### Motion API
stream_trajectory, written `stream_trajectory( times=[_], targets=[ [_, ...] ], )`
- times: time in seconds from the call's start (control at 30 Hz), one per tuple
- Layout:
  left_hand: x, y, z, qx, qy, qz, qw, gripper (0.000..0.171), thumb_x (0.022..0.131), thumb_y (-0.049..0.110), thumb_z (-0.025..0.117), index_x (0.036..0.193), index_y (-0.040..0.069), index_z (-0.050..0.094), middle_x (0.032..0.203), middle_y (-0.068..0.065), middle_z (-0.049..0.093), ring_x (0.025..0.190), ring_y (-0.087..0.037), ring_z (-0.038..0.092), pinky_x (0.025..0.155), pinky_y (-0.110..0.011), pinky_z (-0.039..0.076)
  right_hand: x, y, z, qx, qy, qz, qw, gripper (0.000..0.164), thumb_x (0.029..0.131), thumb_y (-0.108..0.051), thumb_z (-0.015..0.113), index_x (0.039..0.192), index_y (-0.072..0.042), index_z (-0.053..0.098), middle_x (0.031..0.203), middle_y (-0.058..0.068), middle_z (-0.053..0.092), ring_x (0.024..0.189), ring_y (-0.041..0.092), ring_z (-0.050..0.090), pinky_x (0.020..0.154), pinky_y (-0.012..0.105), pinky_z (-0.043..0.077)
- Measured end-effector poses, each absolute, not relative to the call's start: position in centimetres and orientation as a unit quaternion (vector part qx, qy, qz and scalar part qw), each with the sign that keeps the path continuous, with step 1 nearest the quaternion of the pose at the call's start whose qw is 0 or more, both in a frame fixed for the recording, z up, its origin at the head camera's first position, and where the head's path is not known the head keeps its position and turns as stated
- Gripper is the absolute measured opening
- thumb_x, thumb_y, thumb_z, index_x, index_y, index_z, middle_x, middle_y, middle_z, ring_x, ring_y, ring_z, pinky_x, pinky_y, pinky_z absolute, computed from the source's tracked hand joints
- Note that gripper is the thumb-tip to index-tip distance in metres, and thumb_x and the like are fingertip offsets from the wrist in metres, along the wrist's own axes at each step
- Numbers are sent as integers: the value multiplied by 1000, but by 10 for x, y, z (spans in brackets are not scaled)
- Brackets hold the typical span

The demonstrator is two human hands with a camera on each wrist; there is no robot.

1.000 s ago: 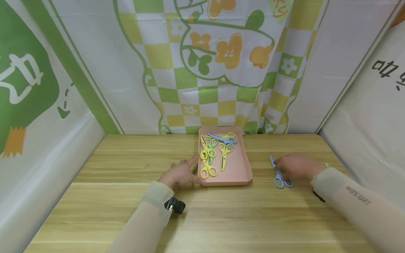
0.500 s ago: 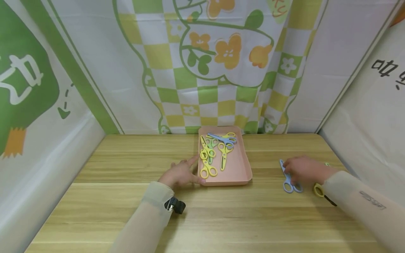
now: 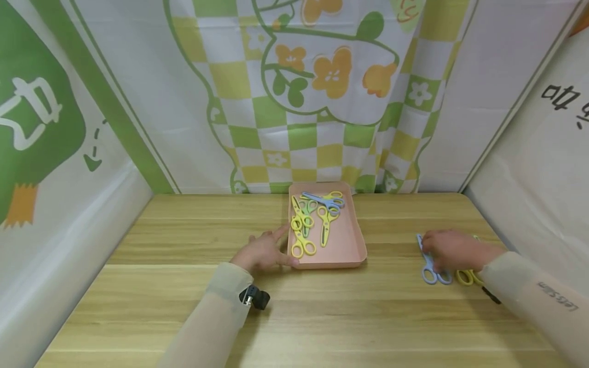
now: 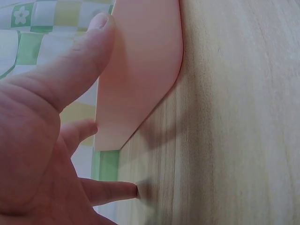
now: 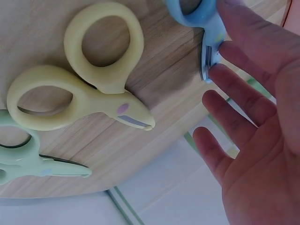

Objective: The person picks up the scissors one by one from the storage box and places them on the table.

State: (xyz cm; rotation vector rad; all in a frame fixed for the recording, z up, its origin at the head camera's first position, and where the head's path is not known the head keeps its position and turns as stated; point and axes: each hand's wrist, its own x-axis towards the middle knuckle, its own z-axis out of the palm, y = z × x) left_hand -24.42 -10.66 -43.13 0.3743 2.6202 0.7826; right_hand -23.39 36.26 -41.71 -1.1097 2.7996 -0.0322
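In the head view, my right hand [image 3: 460, 249] pinches a pair of blue scissors [image 3: 427, 260] low over the wooden table, right of the tray. The right wrist view shows thumb and forefinger at the blades of these blue scissors [image 5: 214, 33], the other fingers spread. Beside them lie yellow scissors [image 5: 101, 99] and light green scissors [image 5: 33, 159], partly hidden by my right arm in the head view. My left hand [image 3: 261, 253] rests at the left front corner of a pink tray [image 3: 350, 250], its thumb [image 4: 86, 51] against the wall and fingers extended.
Inside the tray lie several scissors: yellow ones [image 3: 325, 227], a green pair [image 3: 307, 210] and a blue pair [image 3: 327, 203]. A patterned curtain [image 3: 303, 138] hangs behind the table's back edge. White printed sheets [image 3: 543, 168] stand at both sides.
My right hand has moved to the right with the blue scissors, closer to the yellow pair, whose handles now show beside my wrist. My left hand and the tray have stayed put.
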Motion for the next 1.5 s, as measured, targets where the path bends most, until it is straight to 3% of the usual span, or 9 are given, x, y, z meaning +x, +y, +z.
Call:
stream_trajectory(
  times=[0.37,0.83,1.23,1.37,1.5],
  targets=[
    [-243,-106,-429,126,933,277,192,110,75,49,83,161,22,20,155,-18,36,146,-40,16,113,-64,-7,-232,362,-413,-352,932,-16,86,31,65,-13,87,80,-23,61,94,-9,56,77,9,51,64,34,48],
    [-245,-106,-429,134,935,267,193,112,75,52,82,161,20,18,156,-17,35,147,-41,16,113,-64,-5,-231,359,-409,-342,934,-12,102,30,65,-12,87,84,-20,65,94,-7,55,77,11,52,64,35,49],
    [-244,-107,-432,127,934,274,192,111,73,51,83,161,23,20,157,-16,33,147,-40,16,113,-64,-5,-233,359,-410,-323,941,-17,102,33,63,-13,88,83,-17,63,92,-4,57,74,11,52,63,34,50],
    [-244,-107,-432,122,934,275,191,111,73,52,83,161,25,20,157,-17,33,146,-41,16,113,-64,-5,-237,350,-404,-320,945,-14,65,27,75,-15,85,93,-7,67,97,5,61,81,23,62,72,43,55],
    [-244,-107,-432,124,934,276,189,111,73,51,83,161,24,21,156,-19,34,146,-41,18,113,-64,-5,-241,321,-396,-314,949,-11,22,39,91,-19,73,120,5,64,120,21,62,109,40,61,93,55,48]
  ],
)
